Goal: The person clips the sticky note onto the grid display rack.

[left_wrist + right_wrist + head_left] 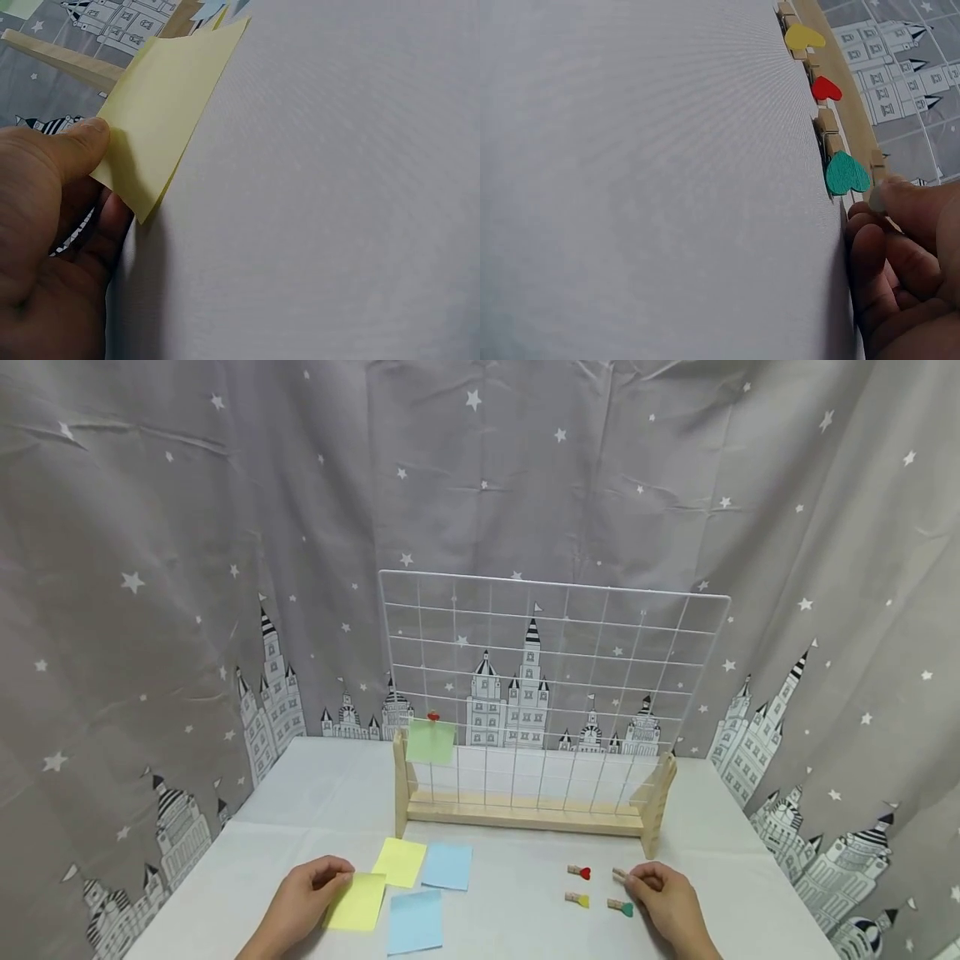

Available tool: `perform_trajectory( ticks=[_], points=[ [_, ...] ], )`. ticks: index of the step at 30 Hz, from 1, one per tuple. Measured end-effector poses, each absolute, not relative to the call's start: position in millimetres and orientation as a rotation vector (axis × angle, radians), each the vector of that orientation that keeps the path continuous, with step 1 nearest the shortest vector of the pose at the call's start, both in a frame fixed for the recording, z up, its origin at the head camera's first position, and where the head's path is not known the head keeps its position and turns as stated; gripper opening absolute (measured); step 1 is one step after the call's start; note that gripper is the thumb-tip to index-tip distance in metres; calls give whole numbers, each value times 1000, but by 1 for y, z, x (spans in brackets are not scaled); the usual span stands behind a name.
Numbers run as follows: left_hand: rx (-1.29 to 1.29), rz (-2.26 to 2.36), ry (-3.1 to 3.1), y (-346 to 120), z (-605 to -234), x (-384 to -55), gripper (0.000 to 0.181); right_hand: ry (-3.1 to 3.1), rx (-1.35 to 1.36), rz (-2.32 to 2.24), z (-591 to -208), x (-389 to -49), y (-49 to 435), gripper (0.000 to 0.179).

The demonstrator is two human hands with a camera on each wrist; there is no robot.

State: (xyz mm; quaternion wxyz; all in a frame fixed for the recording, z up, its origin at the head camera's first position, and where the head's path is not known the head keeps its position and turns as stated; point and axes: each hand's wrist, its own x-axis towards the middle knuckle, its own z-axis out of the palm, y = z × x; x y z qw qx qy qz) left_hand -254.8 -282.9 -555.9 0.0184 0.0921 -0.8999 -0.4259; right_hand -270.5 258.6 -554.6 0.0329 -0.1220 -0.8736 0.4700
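My left hand (pixel 311 893) pinches the left edge of a yellow sticky note (pixel 356 902), thumb on top and fingers beneath. In the left wrist view the note (pixel 169 105) is tilted up off the cloth along that edge. My right hand (pixel 667 897) pinches a small wooden clothespin (pixel 618 875) between thumb and fingers, its head mostly covered. Close beside it lie clothespins with a green heart (pixel 847 174), a red heart (pixel 826 88) and a yellow heart (pixel 804 37).
Another yellow note (pixel 399 862) and two blue notes (pixel 447 866) lie right of my left hand. Behind stands a white wire grid (pixel 555 647) in a wooden base (pixel 525 817), with a green note (pixel 431 743) clipped at its lower left by a red-heart clothespin (pixel 433 716).
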Motion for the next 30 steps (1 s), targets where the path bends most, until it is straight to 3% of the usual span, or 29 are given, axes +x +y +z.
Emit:
perform_trajectory(
  ticks=[13, 30],
  points=[
    [295, -1330, -2771, -282, -553, -254, 15, -2569, -432, 1587, -552, -271, 259, 17],
    [322, -1424, -2659, -283, -547, -259, 20, -2461, -418, 1686, -549, -270, 258, 16]
  ],
)
